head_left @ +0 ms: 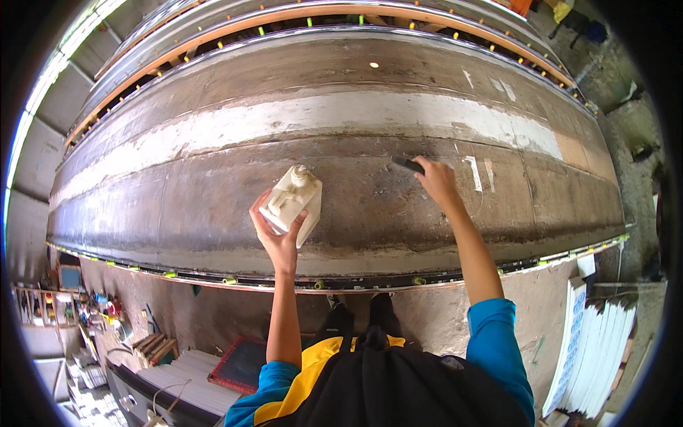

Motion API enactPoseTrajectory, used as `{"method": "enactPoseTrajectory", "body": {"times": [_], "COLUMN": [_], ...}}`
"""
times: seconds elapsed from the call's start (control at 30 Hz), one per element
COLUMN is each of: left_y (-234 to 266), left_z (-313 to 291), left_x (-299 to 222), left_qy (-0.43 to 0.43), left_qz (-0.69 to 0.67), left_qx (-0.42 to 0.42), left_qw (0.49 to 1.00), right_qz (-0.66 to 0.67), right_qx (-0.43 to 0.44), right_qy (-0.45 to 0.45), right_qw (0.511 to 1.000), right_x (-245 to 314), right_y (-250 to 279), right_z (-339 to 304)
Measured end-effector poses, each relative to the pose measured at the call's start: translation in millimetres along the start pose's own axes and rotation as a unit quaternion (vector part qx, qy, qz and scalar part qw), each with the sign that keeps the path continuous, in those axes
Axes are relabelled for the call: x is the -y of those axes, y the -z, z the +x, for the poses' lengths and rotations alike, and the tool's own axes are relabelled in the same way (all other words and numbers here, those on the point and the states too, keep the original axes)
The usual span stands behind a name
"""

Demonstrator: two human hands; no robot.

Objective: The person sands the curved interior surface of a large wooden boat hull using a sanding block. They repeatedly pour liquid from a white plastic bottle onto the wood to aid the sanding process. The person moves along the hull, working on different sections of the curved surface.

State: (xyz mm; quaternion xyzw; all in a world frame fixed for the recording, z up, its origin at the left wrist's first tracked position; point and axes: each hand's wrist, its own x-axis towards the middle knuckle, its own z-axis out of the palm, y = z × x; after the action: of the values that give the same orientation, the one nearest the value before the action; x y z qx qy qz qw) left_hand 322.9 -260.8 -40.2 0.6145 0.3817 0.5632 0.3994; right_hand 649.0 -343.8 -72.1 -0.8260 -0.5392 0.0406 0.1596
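Observation:
A cream plastic jug (302, 192) with a moulded handle and a neck on top is gripped around its side by my left hand (276, 235). It is tilted and held up over the near part of a long, wide table (341, 235). My right hand (437, 178) is closed round one end of a dark, flat, bar-like tool (408, 164); its exact kind cannot be made out. The tool points left, above the stained brown surface, and whether it touches that surface is unclear. Beyond both hands a broad white strip (327, 117) runs along the table.
Clamps (319, 285) line the table's near edge, with more along the far rails. White paper-like strips (473, 173) lie right of my right hand. Stacked white sheets (589, 356) stand at the lower right. A red-framed panel (240, 364) and cluttered shelves (50, 306) are behind on the left.

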Motion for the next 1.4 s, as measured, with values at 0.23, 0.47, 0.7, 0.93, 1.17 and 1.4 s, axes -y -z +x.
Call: {"method": "enactPoseTrajectory", "body": {"times": [0.23, 0.47, 0.7, 0.93, 1.17, 1.4], "left_y": [26, 21, 8, -47, -98, -161], "left_z": [11, 13, 29, 16, -43, -77], "left_x": [4, -12, -48, -52, -50, -34], "left_qy": [0.033, -0.016, -0.086, -0.225, -0.375, -0.471], "left_qz": [-0.002, 0.034, 0.189, 0.38, 0.552, 0.554], "left_qx": [0.05, 0.154, 0.264, 0.476, 0.515, 0.465], "left_qw": [0.998, 0.987, 0.942, 0.76, 0.539, 0.505], "right_qz": [0.055, -0.009, 0.039, 0.232, 0.319, 0.402], "right_qx": [-0.054, 0.01, -0.007, -0.278, -0.312, -0.326], "right_qy": [0.173, -0.101, -0.101, -0.273, -0.28, -0.256], "right_qw": [0.982, 0.995, 0.994, 0.891, 0.85, 0.816], "right_x": [75, 48, 81, 1, -44, -86], "right_y": [-21, 8, -5, 50, 48, 66], "right_z": [-132, -107, -155, -163, -182, -199]}}
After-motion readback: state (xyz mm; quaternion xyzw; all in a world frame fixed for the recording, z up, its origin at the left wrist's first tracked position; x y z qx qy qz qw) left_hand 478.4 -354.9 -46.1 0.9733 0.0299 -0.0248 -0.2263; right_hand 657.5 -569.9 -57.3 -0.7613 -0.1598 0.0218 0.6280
